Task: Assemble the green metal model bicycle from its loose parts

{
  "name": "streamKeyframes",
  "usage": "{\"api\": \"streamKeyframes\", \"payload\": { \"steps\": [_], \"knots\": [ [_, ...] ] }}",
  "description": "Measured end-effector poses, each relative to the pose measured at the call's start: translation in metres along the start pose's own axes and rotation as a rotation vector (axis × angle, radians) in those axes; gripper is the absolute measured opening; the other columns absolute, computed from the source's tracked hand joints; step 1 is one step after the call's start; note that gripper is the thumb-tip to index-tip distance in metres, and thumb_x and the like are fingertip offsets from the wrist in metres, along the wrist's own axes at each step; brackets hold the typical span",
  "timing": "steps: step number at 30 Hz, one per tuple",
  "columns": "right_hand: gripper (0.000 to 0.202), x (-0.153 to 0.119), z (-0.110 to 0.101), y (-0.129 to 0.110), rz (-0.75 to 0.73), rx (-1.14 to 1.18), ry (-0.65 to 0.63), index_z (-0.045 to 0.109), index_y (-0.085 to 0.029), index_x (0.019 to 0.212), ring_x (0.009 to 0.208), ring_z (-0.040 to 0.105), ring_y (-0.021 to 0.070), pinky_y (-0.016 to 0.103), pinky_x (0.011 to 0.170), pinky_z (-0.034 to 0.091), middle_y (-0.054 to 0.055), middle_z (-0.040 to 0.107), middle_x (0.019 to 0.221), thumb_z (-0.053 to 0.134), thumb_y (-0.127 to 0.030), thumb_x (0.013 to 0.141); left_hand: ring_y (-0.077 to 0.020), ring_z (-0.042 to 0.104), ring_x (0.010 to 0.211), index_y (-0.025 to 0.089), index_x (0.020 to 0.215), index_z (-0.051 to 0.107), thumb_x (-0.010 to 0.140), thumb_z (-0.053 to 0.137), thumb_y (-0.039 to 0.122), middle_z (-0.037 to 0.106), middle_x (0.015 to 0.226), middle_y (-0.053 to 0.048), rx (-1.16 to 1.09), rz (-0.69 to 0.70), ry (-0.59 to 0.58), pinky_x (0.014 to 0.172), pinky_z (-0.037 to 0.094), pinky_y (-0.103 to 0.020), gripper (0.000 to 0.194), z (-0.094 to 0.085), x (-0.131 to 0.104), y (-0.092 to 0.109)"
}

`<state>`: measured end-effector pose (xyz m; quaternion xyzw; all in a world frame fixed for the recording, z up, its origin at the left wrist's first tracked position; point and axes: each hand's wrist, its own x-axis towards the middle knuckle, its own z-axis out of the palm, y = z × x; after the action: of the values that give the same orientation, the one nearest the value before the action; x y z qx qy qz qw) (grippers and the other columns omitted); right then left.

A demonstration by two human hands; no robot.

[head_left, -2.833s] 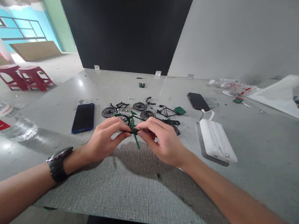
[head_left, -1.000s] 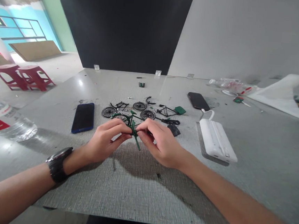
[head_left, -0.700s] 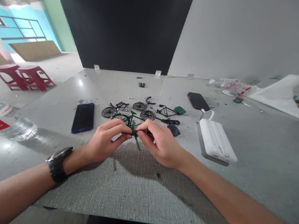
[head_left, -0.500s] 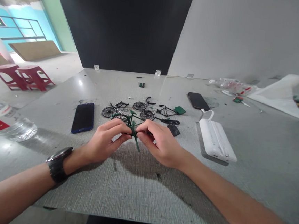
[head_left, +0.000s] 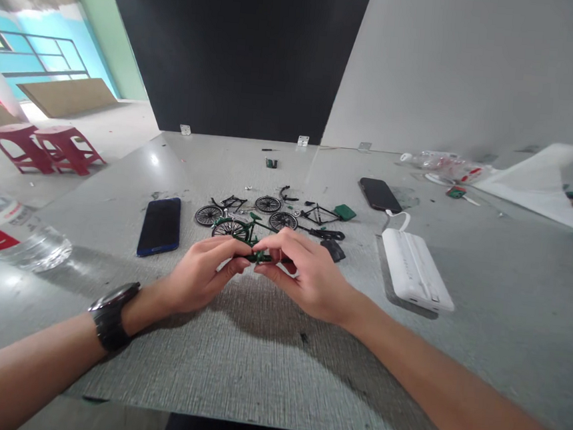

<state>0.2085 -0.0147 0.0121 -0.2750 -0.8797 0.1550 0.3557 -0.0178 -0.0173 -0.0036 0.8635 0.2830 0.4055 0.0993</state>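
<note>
Fingertips of my left hand (head_left: 211, 270) and my right hand (head_left: 306, 273) pinch a small dark green part (head_left: 261, 257) between them, low over the table. Its ends are hidden by the fingers. Just beyond it lies a miniature green bicycle frame (head_left: 254, 225) with a spoked wheel (head_left: 230, 229). Behind are loose black wheels (head_left: 268, 204), a black frame (head_left: 321, 213), a green piece (head_left: 345, 212) and a black pedal-like piece (head_left: 332, 250) near my right fingers.
On the grey table (head_left: 177, 366), a blue-edged phone (head_left: 160, 226) and a water bottle (head_left: 18, 235) lie left. To the right are a white power bank (head_left: 416, 266), a black phone (head_left: 379, 194) and a clear plastic bottle (head_left: 441, 163). A dark panel (head_left: 231, 49) stands behind.
The green part has turned: its long end pointed down toward me and now it lies roughly level between the fingers. My right fingers have shifted slightly left.
</note>
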Motion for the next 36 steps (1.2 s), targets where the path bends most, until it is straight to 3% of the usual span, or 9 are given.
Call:
{"api": "streamKeyframes", "payload": {
  "steps": [4, 9, 11, 15, 18, 22, 28, 32, 36],
  "knots": [
    [0.015, 0.002, -0.003, -0.002, 0.030, 0.018, 0.074, 0.057, -0.021, 0.107, 0.075, 0.052, 0.0133, 0.027, 0.063, 0.042, 0.003, 0.057, 0.094, 0.058, -0.034, 0.100, -0.0137, 0.061, 0.072, 0.019, 0.097, 0.063, 0.100, 0.055, 0.019, 0.067, 0.081, -0.001, 0.047, -0.015, 0.046, 0.067, 0.049, -0.027, 0.009, -0.002, 0.001, -0.001],
    [0.019, 0.007, -0.016, 0.010, 0.232, 0.029, 0.268, 0.054, -0.020, 0.102, 0.055, 0.040, 0.0117, 0.029, 0.054, 0.034, -0.005, 0.043, 0.067, 0.052, -0.039, 0.101, -0.0233, 0.062, 0.100, 0.020, 0.103, 0.065, 0.096, 0.063, 0.028, 0.066, 0.103, -0.007, 0.286, -0.128, 0.308, 0.091, 0.050, -0.043, 0.010, -0.009, 0.007, -0.014],
    [0.021, 0.008, -0.022, 0.020, 0.295, -0.006, 0.306, 0.053, -0.020, 0.097, 0.052, 0.038, 0.0114, 0.029, 0.052, 0.031, -0.006, 0.039, 0.063, 0.051, -0.041, 0.101, -0.0263, 0.062, 0.113, 0.020, 0.115, 0.062, 0.096, 0.064, 0.030, 0.066, 0.117, -0.010, 0.284, -0.205, 0.264, 0.099, 0.048, -0.047, 0.022, -0.010, 0.008, -0.021],
    [0.027, 0.007, -0.030, 0.039, 0.385, -0.122, 0.244, 0.045, -0.022, 0.085, 0.050, 0.037, 0.0104, 0.030, 0.053, 0.029, -0.005, 0.043, 0.063, 0.047, -0.044, 0.101, -0.0289, 0.062, 0.118, 0.020, 0.137, 0.048, 0.094, 0.067, 0.037, 0.065, 0.128, -0.014, 0.242, -0.364, 0.100, 0.099, 0.051, -0.048, 0.050, -0.002, 0.004, -0.031],
    [0.027, 0.006, -0.030, 0.044, 0.443, -0.176, 0.124, 0.045, -0.023, 0.086, 0.050, 0.038, 0.0114, 0.031, 0.053, 0.028, -0.005, 0.044, 0.061, 0.047, -0.046, 0.100, -0.0284, 0.065, 0.113, 0.020, 0.135, 0.049, 0.095, 0.065, 0.036, 0.066, 0.127, -0.014, 0.202, -0.395, 0.043, 0.097, 0.053, -0.049, 0.046, 0.003, 0.000, -0.035],
    [0.027, 0.004, -0.025, 0.042, 0.468, -0.151, 0.033, 0.048, -0.022, 0.089, 0.055, 0.043, 0.0134, 0.031, 0.055, 0.029, -0.002, 0.051, 0.067, 0.048, -0.048, 0.098, -0.0262, 0.069, 0.101, 0.021, 0.123, 0.053, 0.095, 0.063, 0.031, 0.071, 0.112, -0.010, 0.123, -0.417, 0.056, 0.091, 0.055, -0.047, 0.031, 0.004, 0.000, -0.035],
    [0.028, 0.006, -0.021, 0.034, 0.529, -0.055, -0.042, 0.051, -0.022, 0.094, 0.067, 0.052, 0.0172, 0.033, 0.062, 0.034, 0.003, 0.059, 0.078, 0.045, -0.049, 0.099, -0.0261, 0.068, 0.097, 0.021, 0.115, 0.053, 0.093, 0.064, 0.027, 0.070, 0.106, -0.009, 0.074, -0.441, 0.096, 0.088, 0.055, -0.047, 0.025, 0.004, 0.003, -0.031],
    [0.028, 0.005, -0.018, 0.032, 0.492, 0.010, -0.038, 0.052, -0.022, 0.092, 0.075, 0.055, 0.0184, 0.034, 0.068, 0.036, 0.004, 0.062, 0.085, 0.049, -0.049, 0.098, -0.0234, 0.068, 0.089, 0.021, 0.113, 0.053, 0.092, 0.064, 0.026, 0.070, 0.102, -0.008, 0.066, -0.488, 0.149, 0.078, 0.056, -0.041, 0.024, 0.005, 0.003, -0.029],
    [0.027, 0.005, -0.016, 0.030, 0.446, 0.058, 0.010, 0.051, -0.022, 0.093, 0.069, 0.053, 0.0160, 0.033, 0.065, 0.035, 0.003, 0.062, 0.084, 0.048, -0.048, 0.099, -0.0218, 0.068, 0.089, 0.022, 0.114, 0.054, 0.089, 0.069, 0.028, 0.070, 0.103, -0.006, -0.004, -0.512, 0.178, 0.073, 0.055, -0.037, 0.030, 0.005, 0.002, -0.030]
  ]
}}
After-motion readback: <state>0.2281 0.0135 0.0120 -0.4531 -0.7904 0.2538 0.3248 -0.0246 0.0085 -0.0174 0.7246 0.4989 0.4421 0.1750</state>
